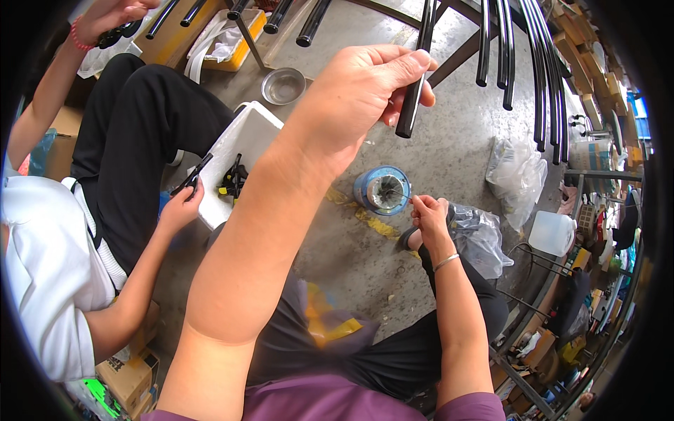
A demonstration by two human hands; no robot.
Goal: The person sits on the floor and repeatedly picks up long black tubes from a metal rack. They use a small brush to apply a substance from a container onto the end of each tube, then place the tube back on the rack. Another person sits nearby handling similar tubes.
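Observation:
My left hand (365,91) is raised and shut around a black tube (415,84) that hangs down from above. Lower down, my right hand (430,216) pinches a thin metal pin or wire next to a blue round tin (381,190) full of thin metal pieces standing on the concrete floor. A silver bracelet circles my right wrist. The pin itself is too small to make out clearly.
Several black tubes (540,63) hang from a frame above. A person in a white top and black trousers sits at my left, their hand (184,203) holding a small black part over a white box (242,151). Plastic bags (516,175), a steel bowl (283,85) and cardboard boxes lie around.

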